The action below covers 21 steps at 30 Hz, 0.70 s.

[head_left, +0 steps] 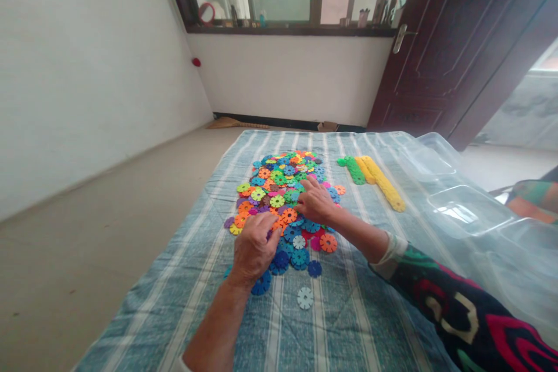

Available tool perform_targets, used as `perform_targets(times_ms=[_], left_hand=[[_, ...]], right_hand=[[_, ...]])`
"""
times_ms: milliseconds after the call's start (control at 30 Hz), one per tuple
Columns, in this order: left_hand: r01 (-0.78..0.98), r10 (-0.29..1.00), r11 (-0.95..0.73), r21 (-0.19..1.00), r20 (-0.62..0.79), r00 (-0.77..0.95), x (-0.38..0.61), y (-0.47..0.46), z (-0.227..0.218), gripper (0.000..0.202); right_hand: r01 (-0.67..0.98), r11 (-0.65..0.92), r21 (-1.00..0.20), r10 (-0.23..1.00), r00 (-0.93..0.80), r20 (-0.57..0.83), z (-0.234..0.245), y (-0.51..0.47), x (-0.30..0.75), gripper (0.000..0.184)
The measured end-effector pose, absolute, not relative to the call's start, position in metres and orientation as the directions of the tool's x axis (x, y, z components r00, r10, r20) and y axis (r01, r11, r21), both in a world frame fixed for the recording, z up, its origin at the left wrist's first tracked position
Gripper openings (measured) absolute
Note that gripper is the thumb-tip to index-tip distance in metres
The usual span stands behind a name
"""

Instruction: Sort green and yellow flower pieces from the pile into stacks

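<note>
Near the front edge of the striped blanket [349, 325], a loose pale blue disc [305, 297] lies by itself. The left hand [254, 247] curls over the near side of the colored disc pile [279, 197]; whether it grips a disc cannot be told. The right hand [316, 201], apart from it, rests extended on the pile. Beyond, linked yellow disc strips [383, 183] lie toward the far edge; a clear plastic tub [462, 209] sits along the right edge.

Left hand [253, 247] and right hand [316, 201]: on a heap of interlocking plastic discs [279, 197], atop a blanket [143, 296]. Linked disc strips [370, 180]: beyond right hand. Clear plastic tub [457, 209]: right of right hand.
</note>
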<state>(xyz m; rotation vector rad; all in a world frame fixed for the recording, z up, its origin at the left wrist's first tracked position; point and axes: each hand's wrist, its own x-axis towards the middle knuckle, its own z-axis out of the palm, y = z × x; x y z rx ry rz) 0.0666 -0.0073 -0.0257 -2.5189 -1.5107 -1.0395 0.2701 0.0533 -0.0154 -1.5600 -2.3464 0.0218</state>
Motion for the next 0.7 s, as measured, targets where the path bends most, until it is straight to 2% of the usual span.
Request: perform_targets(times_ms=[233,400,600,700], left_hand=[[0.761,0.749,-0.611,0.218,0.471,0.467,0.075,-0.011,-0.028,0.033],[0.777,0.763,-0.598,0.196,0.437,0.477,0.076,-0.01,-0.033,0.032],[0.777,0.755,-0.604,0.178,0.44,0.486,0.076,-0.009,-0.032,0.033],[0.775,0.75,-0.607,0.173,0.448,0.487,0.075,-0.008,-0.032,0.031]], right_hand=[[0.916,0.34,-0.211,0.93,-0.294,0.222,-0.017,0.047,0.263,0.023],[0.897,0.277,-0.344,0.956,-0.221,0.193,-0.02,0.052,0.263,0.014],[0.889,0.26,-0.377,0.957,-0.185,0.224,-0.024,0.05,0.257,0.015],[0.864,0.247,-0.439,0.961,-0.159,0.227,-0.024,0.051,0.253,0.008]])
